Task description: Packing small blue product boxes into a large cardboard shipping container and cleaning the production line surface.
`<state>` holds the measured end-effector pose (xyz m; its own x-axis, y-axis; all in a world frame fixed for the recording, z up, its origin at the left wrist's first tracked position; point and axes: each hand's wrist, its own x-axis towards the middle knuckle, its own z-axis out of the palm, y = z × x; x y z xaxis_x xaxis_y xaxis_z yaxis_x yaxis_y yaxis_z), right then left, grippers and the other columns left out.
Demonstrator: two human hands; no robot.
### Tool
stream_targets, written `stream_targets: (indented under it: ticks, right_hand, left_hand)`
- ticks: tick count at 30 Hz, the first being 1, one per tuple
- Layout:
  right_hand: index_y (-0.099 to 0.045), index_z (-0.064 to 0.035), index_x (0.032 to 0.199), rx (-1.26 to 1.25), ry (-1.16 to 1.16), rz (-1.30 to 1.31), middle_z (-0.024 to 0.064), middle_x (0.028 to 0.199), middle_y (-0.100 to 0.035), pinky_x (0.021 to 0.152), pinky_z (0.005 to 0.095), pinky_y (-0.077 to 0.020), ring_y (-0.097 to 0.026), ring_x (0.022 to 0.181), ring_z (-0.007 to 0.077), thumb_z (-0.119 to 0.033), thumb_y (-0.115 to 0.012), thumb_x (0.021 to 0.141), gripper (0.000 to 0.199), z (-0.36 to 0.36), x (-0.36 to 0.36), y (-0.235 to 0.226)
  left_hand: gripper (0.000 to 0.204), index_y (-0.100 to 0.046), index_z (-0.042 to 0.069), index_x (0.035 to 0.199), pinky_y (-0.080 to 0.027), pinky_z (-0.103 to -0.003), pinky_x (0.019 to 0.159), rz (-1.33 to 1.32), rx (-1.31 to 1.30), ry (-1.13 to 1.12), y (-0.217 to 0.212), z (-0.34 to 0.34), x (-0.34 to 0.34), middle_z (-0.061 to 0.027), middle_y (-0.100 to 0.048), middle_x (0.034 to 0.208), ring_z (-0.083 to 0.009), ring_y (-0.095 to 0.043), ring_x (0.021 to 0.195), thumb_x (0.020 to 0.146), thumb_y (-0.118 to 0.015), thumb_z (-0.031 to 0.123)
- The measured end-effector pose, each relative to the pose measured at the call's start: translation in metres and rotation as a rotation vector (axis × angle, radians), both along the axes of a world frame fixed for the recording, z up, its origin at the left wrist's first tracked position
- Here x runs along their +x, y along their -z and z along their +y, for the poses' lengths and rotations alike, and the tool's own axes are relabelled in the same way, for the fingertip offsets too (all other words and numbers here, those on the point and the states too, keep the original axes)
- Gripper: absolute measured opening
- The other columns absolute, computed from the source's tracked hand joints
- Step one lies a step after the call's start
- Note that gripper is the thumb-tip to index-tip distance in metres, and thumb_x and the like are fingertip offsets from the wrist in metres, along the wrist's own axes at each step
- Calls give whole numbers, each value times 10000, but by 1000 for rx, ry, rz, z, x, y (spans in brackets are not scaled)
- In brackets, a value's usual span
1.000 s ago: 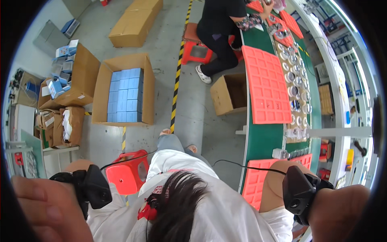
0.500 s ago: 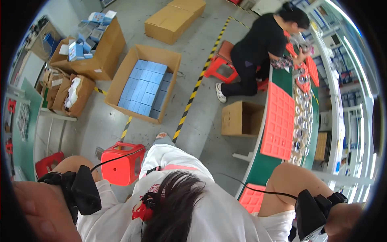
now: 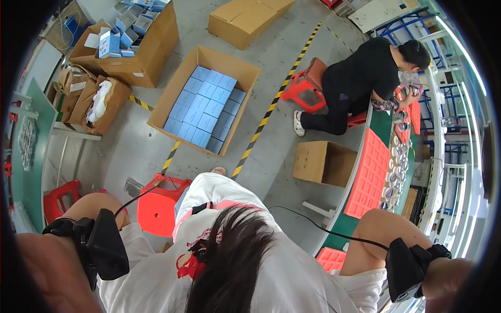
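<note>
Both my hands are raised close to the camera at the lower corners of the head view. My left hand (image 3: 49, 274) is large and blurred at the lower left, its fingers running out of the picture. My right hand (image 3: 450, 284) is cut off by the dark rim at the lower right. Neither shows anything held. A black box-shaped device (image 3: 108, 245) is strapped at my left wrist, with a cable. Another black device (image 3: 404, 268) sits at my right wrist, its cable trailing across my upper arm.
An open carton (image 3: 156, 125) of light-blue boxes stands ahead, beside striped floor tape (image 3: 271, 104). A red stool (image 3: 156, 214) is near my left. On the right, a green bench (image 3: 339, 229) bears red trays (image 3: 368, 175) and round metal parts. A seated person (image 3: 355, 78) works there.
My view has turned and shifted, so the cartons, stool and bench appear further right. Both hands stay raised at the lower corners. The seated person remains at the bench.
</note>
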<state>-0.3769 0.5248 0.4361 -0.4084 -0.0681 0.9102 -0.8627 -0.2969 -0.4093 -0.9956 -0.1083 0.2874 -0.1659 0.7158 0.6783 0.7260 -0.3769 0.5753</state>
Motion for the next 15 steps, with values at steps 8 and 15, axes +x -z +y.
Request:
stream_targets:
  ticks: [8,15]
  right_hand:
    - [-578,52,1172,-62,-102,19,206,1042,-658,1004,482,-497,-627,1047,343,-103,-394,1002,294,-182,-348,93]
    - [-594,50,1149,-95,-86,75,212,1056,-657,1025,487,-494,-625,1076,350,-80,-370,1010,295,-255,-480,120]
  left_hand:
    - [341,-572,225,1305,-467,-531,912,-12,-93,146,-24,84,-37,-95,-584,1255,-340,-553,1115,975,-576,313]
    - [360,-563,232,1328,-498,-482,851,163,62,423,-10,101,-96,-106,-595,1233,-304,-585,1032,969,-550,254]
